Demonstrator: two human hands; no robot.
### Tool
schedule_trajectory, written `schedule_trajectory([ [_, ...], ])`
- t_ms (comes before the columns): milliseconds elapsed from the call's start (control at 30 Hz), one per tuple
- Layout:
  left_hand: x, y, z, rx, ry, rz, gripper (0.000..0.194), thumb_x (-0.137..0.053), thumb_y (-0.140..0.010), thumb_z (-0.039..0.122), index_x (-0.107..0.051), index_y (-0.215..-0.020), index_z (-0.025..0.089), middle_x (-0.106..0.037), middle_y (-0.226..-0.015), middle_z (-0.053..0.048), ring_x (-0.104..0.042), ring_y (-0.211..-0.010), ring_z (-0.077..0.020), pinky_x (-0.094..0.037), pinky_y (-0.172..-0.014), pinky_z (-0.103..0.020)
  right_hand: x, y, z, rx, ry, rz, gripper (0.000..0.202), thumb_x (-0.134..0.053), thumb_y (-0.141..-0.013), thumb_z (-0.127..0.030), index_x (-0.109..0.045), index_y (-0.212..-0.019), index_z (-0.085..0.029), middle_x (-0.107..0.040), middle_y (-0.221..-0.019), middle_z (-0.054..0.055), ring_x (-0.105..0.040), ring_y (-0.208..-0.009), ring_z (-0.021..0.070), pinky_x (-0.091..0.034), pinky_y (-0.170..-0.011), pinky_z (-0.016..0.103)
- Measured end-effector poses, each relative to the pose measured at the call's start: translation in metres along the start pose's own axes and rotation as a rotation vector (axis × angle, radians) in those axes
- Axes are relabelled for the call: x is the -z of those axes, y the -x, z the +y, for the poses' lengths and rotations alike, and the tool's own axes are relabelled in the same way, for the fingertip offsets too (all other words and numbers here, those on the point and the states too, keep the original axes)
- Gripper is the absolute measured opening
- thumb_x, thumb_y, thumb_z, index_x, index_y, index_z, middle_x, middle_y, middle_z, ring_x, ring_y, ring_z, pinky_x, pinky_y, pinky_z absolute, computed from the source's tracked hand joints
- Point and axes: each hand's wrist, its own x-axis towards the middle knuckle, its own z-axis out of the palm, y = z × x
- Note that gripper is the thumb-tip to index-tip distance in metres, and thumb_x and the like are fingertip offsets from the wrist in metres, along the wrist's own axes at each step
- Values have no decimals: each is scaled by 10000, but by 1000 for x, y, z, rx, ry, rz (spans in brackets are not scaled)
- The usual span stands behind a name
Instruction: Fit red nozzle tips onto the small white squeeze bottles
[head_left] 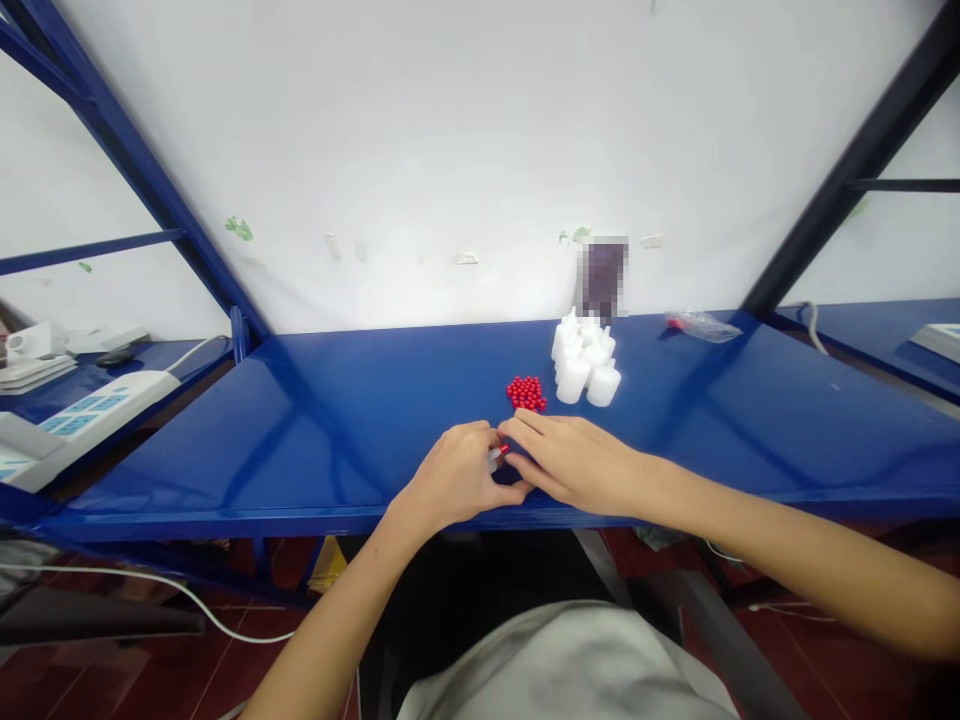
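My left hand is wrapped round a small white squeeze bottle, most of which its fingers hide. At the bottle's tip sits a small red cap. My right hand has its thumb and fingers closed in on that cap from the right. Just beyond my hands lies a heap of small red caps on the blue table. To the right of the heap stand several white squeeze bottles with narrow tips, grouped close together.
A clear plastic bag with something red in it lies at the back right. Behind the bottles, a blurred dark rectangle stands against the white wall. A white power strip is at the left, beside the blue frame post.
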Motion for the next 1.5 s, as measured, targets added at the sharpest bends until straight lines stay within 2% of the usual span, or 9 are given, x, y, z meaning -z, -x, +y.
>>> schedule_trajectory([
  [100, -1, 0, -1, 28, -18, 5, 374, -728, -667, 323, -377, -620, 203, -507, -646, 16, -454, -585, -128, -312, -569, -275, -8, -8, -4, 52, 152, -25, 217, -376, -1006, -222, -573, -963, -139, -628, -881, 85, -599, -696, 190, -363, -616, 314],
  [233, -2, 0, -2, 10, -81, -9, 399, -705, -709, 395, -369, -602, 207, -507, -639, 4, -472, -587, -141, -306, -568, -289, -9, -11, -9, 44, 219, -84, 142, -445, -946, -174, -580, -921, -139, -630, -759, 67, -611, -685, 208, -298, -576, 319],
  [400, -3, 1, 1, 10, -187, -23, 286, -616, -793, 353, -442, -625, 200, -555, -646, -25, -527, -584, -171, -296, -548, -306, -6, -13, -22, -111, 220, -124, 191, -445, -952, -247, -605, -948, -142, -668, -772, 76, -640, -636, 224, -219, -494, 329],
  [500, -4, 4, 4, 10, -273, -30, 177, -546, -824, 235, -510, -658, 184, -604, -694, -57, -581, -633, -202, -326, -569, -313, -6, -12, -21, -192, 239, -131, 218, -443, -954, -248, -620, -899, -133, -681, -771, 107, -659, -638, 236, -252, -495, 323],
  [600, -5, 6, 5, 15, -308, -7, 267, -463, -909, 253, -535, -663, 180, -607, -689, -66, -589, -643, -206, -357, -596, -320, -3, -6, -5, -310, 257, -128, 265, -414, -966, -240, -629, -877, -114, -682, -785, 140, -663, -663, 242, -314, -520, 316],
  [900, -1, 3, 5, -45, -198, 73, 323, -444, -959, 281, -496, -656, 180, -617, -688, -42, -564, -809, -208, -383, -786, -363, -6, 30, 59, -247, -183, 151, 323, -391, -965, -184, -661, -1139, -153, -644, -999, 98, -652, -894, 214, -508, -830, 362],
  [1067, 0, 2, 5, -25, -208, 45, 348, -430, -968, 301, -476, -646, 179, -591, -657, -27, -524, -683, -170, -361, -760, -354, -11, 29, 62, -326, -315, 167, 302, -458, -960, -231, -638, -1197, -181, -717, -1015, 79, -681, -894, 211, -524, -816, 356],
  [1233, -1, 2, 5, 8, -226, 62, 343, -429, -973, 312, -494, -662, 185, -583, -637, -23, -513, -611, -160, -345, -699, -332, -11, 20, 61, -370, -339, 125, 162, -567, -911, -269, -704, -948, -191, -738, -926, 48, -674, -802, 193, -506, -731, 319],
  [1500, -2, 3, 4, -27, -281, 67, 344, -471, -952, 316, -567, -657, 167, -629, -745, -57, -561, -749, -192, -337, -746, -363, -18, 3, 65, -371, -509, 159, 140, -595, -851, -191, -701, -937, -163, -751, -851, 55, -686, -742, 177, -548, -717, 308],
])
